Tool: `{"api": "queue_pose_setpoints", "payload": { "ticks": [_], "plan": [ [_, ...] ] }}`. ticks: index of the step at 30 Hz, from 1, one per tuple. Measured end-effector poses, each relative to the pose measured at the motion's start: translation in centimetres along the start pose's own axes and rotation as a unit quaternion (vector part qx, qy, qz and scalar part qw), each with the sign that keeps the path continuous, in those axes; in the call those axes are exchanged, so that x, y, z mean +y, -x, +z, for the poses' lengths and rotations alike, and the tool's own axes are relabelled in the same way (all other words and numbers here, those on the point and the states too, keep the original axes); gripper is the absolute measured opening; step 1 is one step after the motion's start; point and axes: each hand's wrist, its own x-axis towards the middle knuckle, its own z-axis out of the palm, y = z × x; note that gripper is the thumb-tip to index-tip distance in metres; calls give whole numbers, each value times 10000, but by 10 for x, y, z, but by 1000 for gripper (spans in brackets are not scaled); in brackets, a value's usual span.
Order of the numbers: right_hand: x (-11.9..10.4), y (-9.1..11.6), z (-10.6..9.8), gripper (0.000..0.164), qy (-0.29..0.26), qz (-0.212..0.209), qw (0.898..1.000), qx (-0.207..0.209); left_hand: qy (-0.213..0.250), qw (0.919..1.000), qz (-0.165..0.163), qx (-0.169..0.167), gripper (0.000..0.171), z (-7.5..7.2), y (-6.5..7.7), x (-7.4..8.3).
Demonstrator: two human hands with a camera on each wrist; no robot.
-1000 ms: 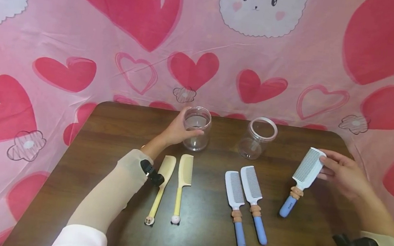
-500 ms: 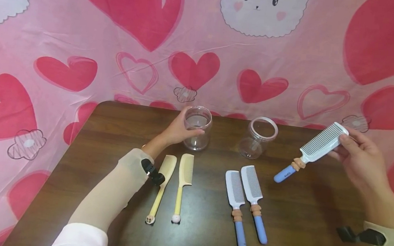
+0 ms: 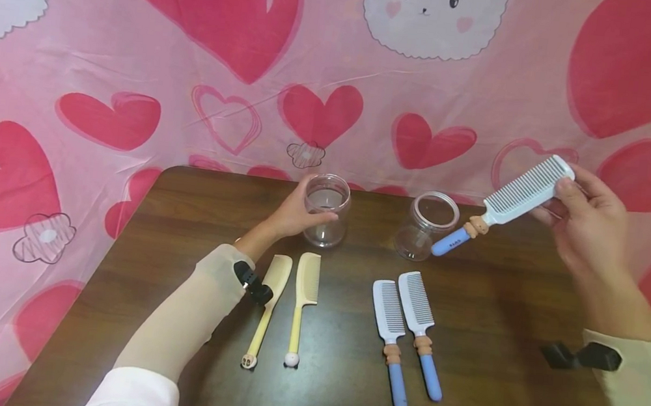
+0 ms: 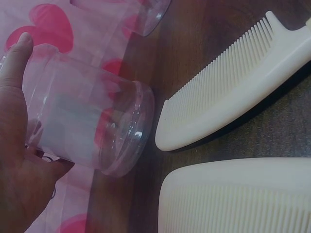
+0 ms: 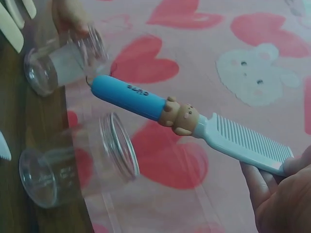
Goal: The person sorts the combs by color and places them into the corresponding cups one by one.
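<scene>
My right hand (image 3: 593,232) pinches the toothed end of a pale blue comb (image 3: 521,192) with a brown bear at its neck. The comb is lifted, tilted with its blue handle pointing down and left. In the right wrist view the handle end is above the rim of a clear jar (image 5: 82,165). My left hand (image 3: 291,216) grips another clear jar (image 3: 325,232) on the table, thumb in front and fingers behind, partly hidden. Both jars stand upright with their mouths uncovered.
Two yellow combs (image 3: 307,283) lie in front of the left jar on the dark wooden table (image 3: 336,335). Two more blue-handled combs (image 3: 417,300) lie before the right jar. A pink heart-patterned cloth (image 3: 229,37) hangs behind the table's back edge.
My right hand has raised the blue comb off the table area and brought it left, turning its handle toward the right jar. The left hand stays on its jar.
</scene>
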Motion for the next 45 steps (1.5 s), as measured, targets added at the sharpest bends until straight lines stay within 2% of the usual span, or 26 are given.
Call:
{"api": "queue_pose_setpoints", "payload": {
  "ticks": [4, 14, 23, 28, 38, 45],
  "plan": [
    [9, -6, 17, 27, -82, -68, 9999, 113, 7, 10000, 16, -10, 87, 0, 0, 0],
    [23, -24, 55, 22, 173, -127, 9997, 152, -38, 10000, 18, -2, 87, -2, 0, 0],
    [43, -45, 101, 19, 481, -176, 9979, 396, 54, 9999, 101, 24, 87, -3, 0, -2],
    [60, -56, 124, 20, 1037, -142, 9936, 415, 167, 9998, 87, 12, 88, -2, 0, -2],
    [102, -71, 158, 26, 2154, -87, 9757, 384, 277, 9995, 174, -20, 89, -2, 1, -1],
    [135, -71, 167, 30, 2372, 166, 9709, 281, 190, 9995, 265, -17, 84, -2, 2, -4]
  ]
}}
